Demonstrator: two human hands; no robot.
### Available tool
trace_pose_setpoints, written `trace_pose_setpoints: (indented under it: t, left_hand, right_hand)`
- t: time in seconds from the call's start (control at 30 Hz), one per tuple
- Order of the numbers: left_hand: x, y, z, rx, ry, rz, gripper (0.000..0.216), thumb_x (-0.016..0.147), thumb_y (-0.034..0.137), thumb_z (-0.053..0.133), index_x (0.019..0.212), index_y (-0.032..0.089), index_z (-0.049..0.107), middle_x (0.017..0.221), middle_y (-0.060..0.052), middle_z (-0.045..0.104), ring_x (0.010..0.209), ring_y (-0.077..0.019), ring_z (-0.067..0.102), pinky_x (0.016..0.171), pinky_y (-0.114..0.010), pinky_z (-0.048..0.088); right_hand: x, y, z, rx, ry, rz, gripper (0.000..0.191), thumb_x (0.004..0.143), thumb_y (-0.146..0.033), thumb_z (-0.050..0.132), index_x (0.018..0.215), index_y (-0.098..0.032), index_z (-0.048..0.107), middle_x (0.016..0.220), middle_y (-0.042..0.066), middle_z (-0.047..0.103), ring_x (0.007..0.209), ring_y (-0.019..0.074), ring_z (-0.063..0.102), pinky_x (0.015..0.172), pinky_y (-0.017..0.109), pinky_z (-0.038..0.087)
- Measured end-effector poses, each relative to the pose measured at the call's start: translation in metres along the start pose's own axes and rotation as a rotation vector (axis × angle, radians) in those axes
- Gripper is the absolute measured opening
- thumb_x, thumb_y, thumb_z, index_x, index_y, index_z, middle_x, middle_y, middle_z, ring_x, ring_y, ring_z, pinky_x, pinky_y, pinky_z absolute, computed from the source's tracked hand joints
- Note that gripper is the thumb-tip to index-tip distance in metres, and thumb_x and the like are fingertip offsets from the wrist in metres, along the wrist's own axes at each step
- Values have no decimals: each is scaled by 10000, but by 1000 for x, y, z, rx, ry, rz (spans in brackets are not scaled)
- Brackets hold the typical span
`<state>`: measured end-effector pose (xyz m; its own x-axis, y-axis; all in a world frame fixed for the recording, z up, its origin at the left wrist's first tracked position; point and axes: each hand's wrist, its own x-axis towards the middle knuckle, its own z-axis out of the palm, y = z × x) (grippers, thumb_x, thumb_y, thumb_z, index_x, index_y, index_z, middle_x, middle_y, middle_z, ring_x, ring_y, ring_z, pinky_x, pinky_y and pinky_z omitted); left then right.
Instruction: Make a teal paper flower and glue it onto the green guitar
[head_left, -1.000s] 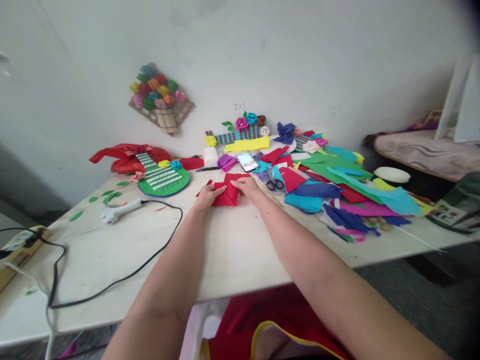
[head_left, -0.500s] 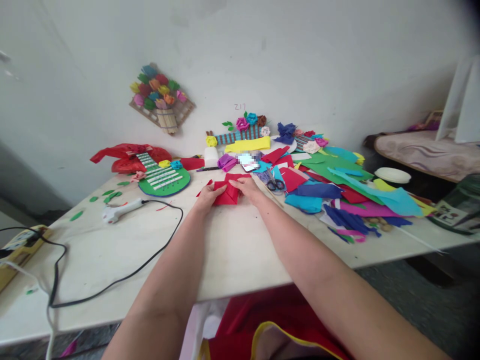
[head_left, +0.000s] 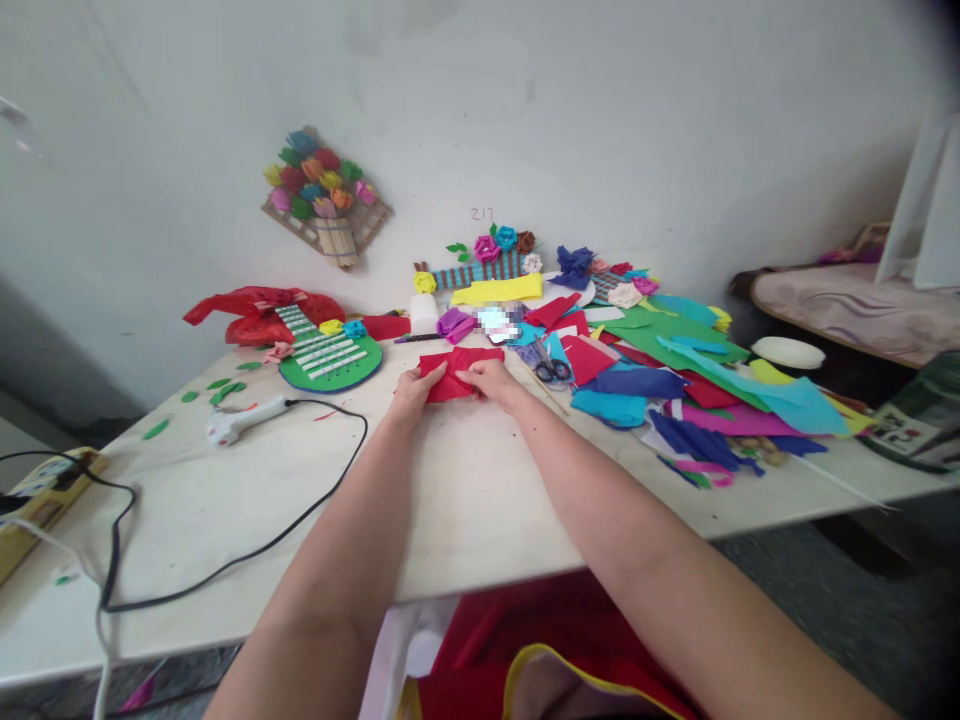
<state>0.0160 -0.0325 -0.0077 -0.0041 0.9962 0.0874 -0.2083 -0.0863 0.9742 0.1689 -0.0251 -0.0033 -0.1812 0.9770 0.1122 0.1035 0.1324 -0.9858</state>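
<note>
A piece of red crepe paper (head_left: pixel 454 372), creased and folded, is stretched between my two hands just above the white table (head_left: pixel 480 490). My left hand (head_left: pixel 415 388) pinches its left side, thumb on top. On the other side my right hand (head_left: pixel 491 381) grips the paper with thumb and fingers close to its middle. The undersides of the fingers are hidden. Beyond the paper lie a purple paper piece (head_left: pixel 455 325) and a phone (head_left: pixel 498 324) whose screen is blurred out.
Scissors (head_left: pixel 553 370) and a heap of coloured paper (head_left: pixel 630 382) lie to the right. At left are a green guitar-shaped craft (head_left: pixel 326 363), a glue gun (head_left: pixel 244 420) with a black cord (head_left: pixel 300 525), and a power strip (head_left: pixel 49 490). A large jar (head_left: pixel 922 415) stands far right.
The red paper has been spread wider and its front flap no longer hangs as low. My hands have shifted only slightly, still gripping it.
</note>
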Motion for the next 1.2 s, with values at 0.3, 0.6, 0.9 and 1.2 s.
trace_pose_setpoints:
  t: [0.3,0.6,0.9,1.2]
  left_hand:
    - [1,-1,0,-34,-20,10,426,487,379,807,784,99,684,753,-99,705,700,-228,660,702,-331,513]
    - [2,-3,-2,-50,-29,-15,422,470,350,813,784,101,682,773,-107,707,719,-241,661,716,-344,517]
    - [2,-2,-2,-46,-5,12,403,495,335,800,790,93,671,746,-101,704,697,-230,661,707,-335,515]
    - [6,-7,-1,-81,-6,2,406,504,322,789,818,98,664,765,-98,702,685,-234,662,707,-356,522]
  right_hand:
    - [0,0,-1,-11,-3,-43,305,705,-263,626,476,-178,444,354,-61,443,354,73,426,386,193,330]
    - [1,3,1,-7,2,-43,327,671,-272,639,464,-187,401,349,-76,398,354,72,406,376,199,327]
    - [-2,-1,0,24,-63,30,350,688,-437,659,552,-172,475,405,-20,527,368,80,466,360,182,340]
    - [4,4,4,0,2,6,455,596,-332,754,511,-197,328,347,-72,421,325,65,420,314,169,301]
